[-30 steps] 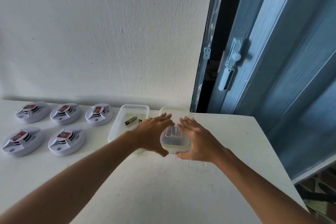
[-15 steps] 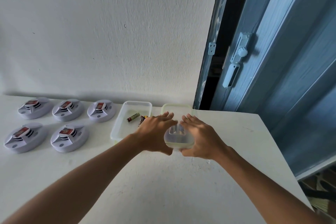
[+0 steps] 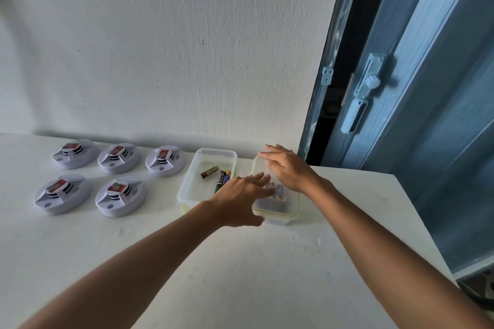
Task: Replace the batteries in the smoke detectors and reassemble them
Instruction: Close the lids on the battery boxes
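Smoke detectors: we see five round white plastic smoke detectors [image 3: 117, 180] in two rows at the left of the white table [image 3: 240, 262], well apart from both hands; none looks opened from here, so we judge the task barely begun.
Open tub: just right of them stands a clear rectangular plastic tub [image 3: 207, 176] without a lid, holding a few loose cylindrical batteries [image 3: 217, 176], one red and gold, the others dark green and blue.
Left hand: our left hand [image 3: 238, 200] reaches flat across the near end of that tub, fingers straight and spread, fingertips touching the lidded box; it grips nothing.
Lidded box: a clear rectangular plastic box with a pale green-rimmed lid [image 3: 276, 200] sits beside the open tub, with what seem to be more batteries inside, blurred.
Right hand: our right hand [image 3: 287, 168] lies palm down over the far half of the lid, fingers extended toward the wall, holding nothing that we can make out.
Risk, lid: if we prise one edge with flat fingers, the box may slide or tip and spill its contents.
Risk, neighbours: the left forearm passes low over the open tub; a jerk could knock it.
Risk, mixing: spilled cells could mingle with the loose ones, and we could not tell fresh from spent.
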{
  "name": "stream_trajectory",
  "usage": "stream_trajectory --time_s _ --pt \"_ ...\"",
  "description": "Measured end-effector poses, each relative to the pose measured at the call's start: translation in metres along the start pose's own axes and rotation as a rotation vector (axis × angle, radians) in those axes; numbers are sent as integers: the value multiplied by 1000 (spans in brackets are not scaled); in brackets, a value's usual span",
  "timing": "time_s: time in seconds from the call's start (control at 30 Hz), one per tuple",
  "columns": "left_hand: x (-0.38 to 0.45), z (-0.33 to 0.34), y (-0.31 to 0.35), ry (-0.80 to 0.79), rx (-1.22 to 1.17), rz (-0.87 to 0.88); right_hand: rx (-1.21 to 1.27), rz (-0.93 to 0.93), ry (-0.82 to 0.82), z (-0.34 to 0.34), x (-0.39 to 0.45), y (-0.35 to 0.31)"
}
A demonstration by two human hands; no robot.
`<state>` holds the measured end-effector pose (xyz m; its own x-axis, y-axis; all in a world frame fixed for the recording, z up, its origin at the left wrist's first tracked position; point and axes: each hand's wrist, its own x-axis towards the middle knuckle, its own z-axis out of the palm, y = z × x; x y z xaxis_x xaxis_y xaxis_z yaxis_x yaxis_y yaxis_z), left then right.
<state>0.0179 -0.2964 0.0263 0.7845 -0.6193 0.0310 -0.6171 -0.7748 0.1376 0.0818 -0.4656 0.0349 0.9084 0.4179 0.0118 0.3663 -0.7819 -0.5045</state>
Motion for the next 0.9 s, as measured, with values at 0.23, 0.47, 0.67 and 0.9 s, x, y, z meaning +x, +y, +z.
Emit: stream_trajectory --time_s 0.23,0.47,0.67,0.9 --pt "-2 -12 -12 -17 47 -32 -226 52 78 -14 -19 21" --pt "8 -16 -17 -70 94 -122 -325 121 91 -18 -58 43" --pt "14 -18 -16 -82 -74 -189 -176 124 -21 -14 -77 42" --pt "15 -15 -16 -90 -87 -171 -140 87 -46 -13 -78 42"
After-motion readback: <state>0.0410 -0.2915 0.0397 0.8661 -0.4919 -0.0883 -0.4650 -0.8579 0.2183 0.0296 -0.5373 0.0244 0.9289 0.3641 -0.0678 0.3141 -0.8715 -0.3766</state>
